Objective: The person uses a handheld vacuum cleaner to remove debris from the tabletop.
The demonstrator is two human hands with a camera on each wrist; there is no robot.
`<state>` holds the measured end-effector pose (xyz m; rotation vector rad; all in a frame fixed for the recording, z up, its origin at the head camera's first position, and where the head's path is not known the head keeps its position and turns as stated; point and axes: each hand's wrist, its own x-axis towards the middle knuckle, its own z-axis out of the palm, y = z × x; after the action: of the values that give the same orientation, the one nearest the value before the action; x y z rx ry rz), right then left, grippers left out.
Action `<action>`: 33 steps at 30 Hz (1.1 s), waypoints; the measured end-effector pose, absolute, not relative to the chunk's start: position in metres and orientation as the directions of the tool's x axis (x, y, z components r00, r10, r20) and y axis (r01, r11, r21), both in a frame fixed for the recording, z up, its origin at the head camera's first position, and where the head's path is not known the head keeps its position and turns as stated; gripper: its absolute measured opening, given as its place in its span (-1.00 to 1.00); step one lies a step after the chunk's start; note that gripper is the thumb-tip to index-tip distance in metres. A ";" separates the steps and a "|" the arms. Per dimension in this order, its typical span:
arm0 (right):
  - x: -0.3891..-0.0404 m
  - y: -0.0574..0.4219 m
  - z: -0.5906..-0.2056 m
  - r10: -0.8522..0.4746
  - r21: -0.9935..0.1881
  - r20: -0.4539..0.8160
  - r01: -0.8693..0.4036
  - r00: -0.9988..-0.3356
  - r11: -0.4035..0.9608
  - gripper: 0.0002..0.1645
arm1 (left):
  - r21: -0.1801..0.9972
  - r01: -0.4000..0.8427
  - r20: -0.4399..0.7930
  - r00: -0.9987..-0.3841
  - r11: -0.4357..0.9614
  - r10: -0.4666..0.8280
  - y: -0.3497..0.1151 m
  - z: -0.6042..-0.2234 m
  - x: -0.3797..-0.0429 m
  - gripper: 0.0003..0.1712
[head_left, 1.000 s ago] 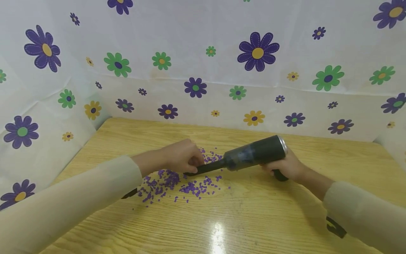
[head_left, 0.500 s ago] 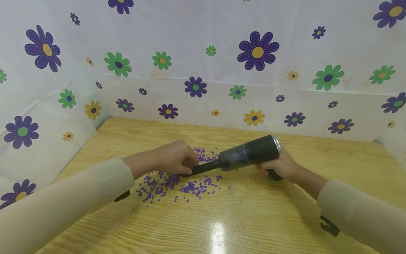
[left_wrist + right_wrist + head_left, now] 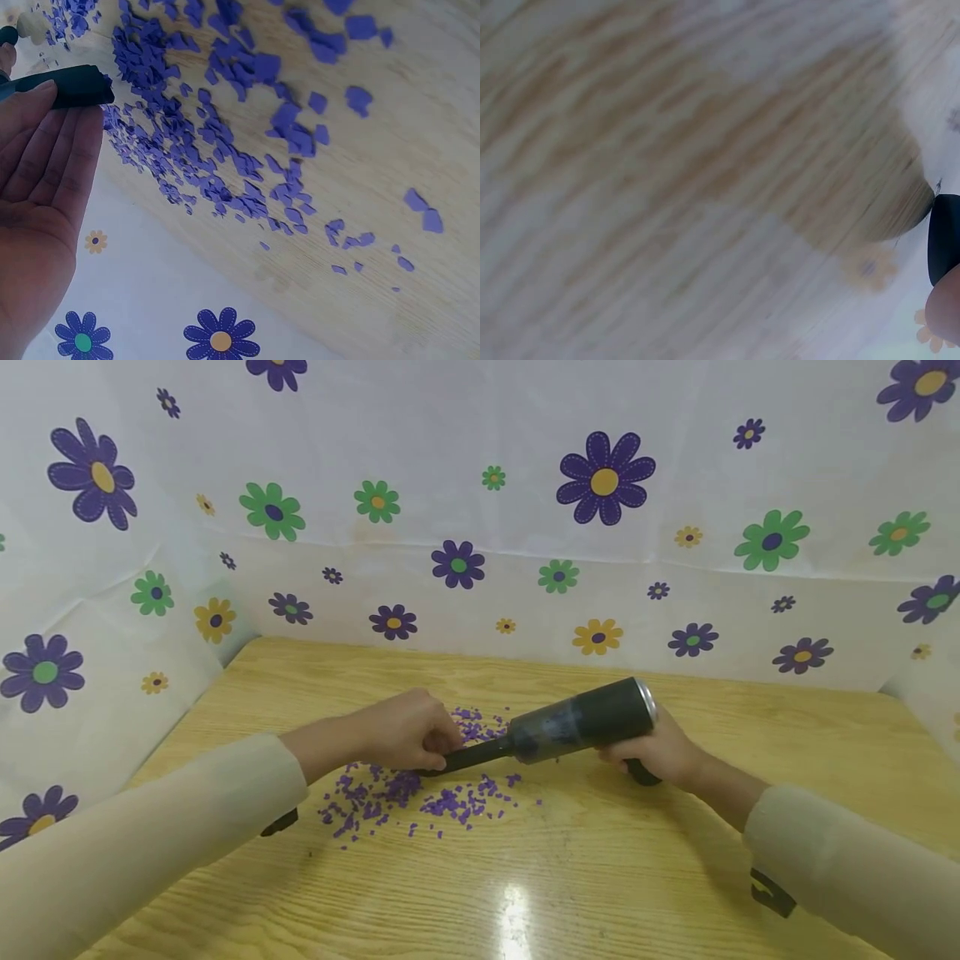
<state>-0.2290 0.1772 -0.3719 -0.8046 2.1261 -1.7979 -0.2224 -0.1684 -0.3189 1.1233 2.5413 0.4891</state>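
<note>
A black handheld vacuum cleaner [image 3: 585, 722] with a smoky see-through middle slants across the table, its narrow nozzle [image 3: 472, 756] low to the left. My right hand [image 3: 663, 752] grips its handle. Near the tip, my left hand [image 3: 408, 729] holds the nozzle between thumb and fingers. Small purple scraps [image 3: 453, 804] lie scattered around the nozzle end. In the left wrist view the nozzle mouth [image 3: 94, 86] touches or nearly touches the heap of scraps [image 3: 161, 112]. Only a fingertip [image 3: 945, 307] and a dark part [image 3: 943, 240] show at the right wrist view's edge.
The wooden table [image 3: 600, 877] bears a bright light reflection near its front. A white flowered cloth [image 3: 517, 527] hangs behind it and along the left side. Dark straps sit under both sleeves.
Both hands and the vacuum cleaner have shifted a little to the left, bringing the nozzle tip further into the purple scraps. The grips stay the same.
</note>
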 end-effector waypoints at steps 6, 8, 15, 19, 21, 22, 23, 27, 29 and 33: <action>-0.228 0.172 -0.373 -0.539 -0.970 0.146 -0.226 -0.830 0.085 -0.70 | 0.442 0.635 -0.159 -0.640 0.634 0.752 -0.173 -0.319 -0.222 -0.83; -0.228 0.170 -0.373 -0.521 -0.971 0.133 -0.217 -0.843 0.103 -0.68 | 0.439 0.637 -0.160 -0.639 0.634 0.753 -0.175 -0.319 -0.222 -0.83; -0.227 0.161 -0.373 -0.494 -0.961 0.088 -0.204 -0.865 0.186 -0.61 | 0.403 0.664 -0.143 -0.634 0.630 0.760 -0.183 -0.318 -0.222 -0.86; -0.228 0.154 -0.373 -0.493 -0.960 0.079 -0.199 -0.867 0.197 -0.56 | 0.417 0.643 -0.153 -0.647 0.642 0.747 -0.190 -0.316 -0.220 -0.86; -0.229 0.150 -0.373 -0.494 -0.958 0.080 -0.203 -0.866 0.203 -0.55 | 0.422 0.629 -0.161 -0.657 0.653 0.736 -0.193 -0.316 -0.220 -0.85; -0.229 0.149 -0.373 -0.497 -0.958 0.085 -0.208 -0.864 0.198 -0.54 | 0.421 0.627 -0.162 -0.659 0.655 0.734 -0.195 -0.316 -0.220 -0.85; -0.229 0.147 -0.373 -0.498 -0.956 0.087 -0.212 -0.863 0.200 -0.55 | 0.421 0.624 -0.163 -0.662 0.658 0.732 -0.197 -0.316 -0.220 -0.84; -0.229 0.140 -0.372 -0.504 -0.954 0.093 -0.221 -0.859 0.201 -0.57 | 0.422 0.614 -0.170 -0.669 0.667 0.724 -0.203 -0.317 -0.220 -0.84; -0.229 0.137 -0.372 -0.504 -0.953 0.085 -0.218 -0.859 0.212 -0.57 | 0.433 0.605 -0.175 -0.670 0.668 0.721 -0.207 -0.318 -0.220 -0.84; -0.228 0.131 -0.372 -0.511 -0.951 0.082 -0.221 -0.856 0.217 -0.58 | 0.448 0.597 -0.178 -0.670 0.666 0.721 -0.212 -0.319 -0.221 -0.82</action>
<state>-0.2285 0.1313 -0.3719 -0.6920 2.2430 -1.6871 -0.2210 -0.2124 -0.3191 1.0430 2.5423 0.5078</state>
